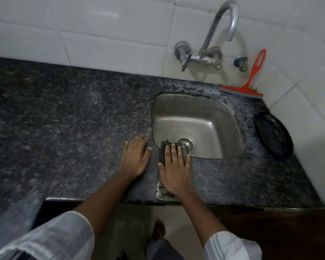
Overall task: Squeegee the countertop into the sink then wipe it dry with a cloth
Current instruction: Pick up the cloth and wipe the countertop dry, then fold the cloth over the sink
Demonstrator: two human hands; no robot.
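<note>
Cloth point(163, 152) under my flat right hand point(174, 171) at sink point(231, 113) edge, left hand point(134, 158) spread empty on tabletop point(64, 119), squeegee point(248, 81) against wall.

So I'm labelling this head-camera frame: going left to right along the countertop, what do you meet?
Left hand flat on the granite countertop → right hand pressing a dark cloth at the sink's near-left corner → steel sink → red squeegee leaning on the wall → black plate.
</note>
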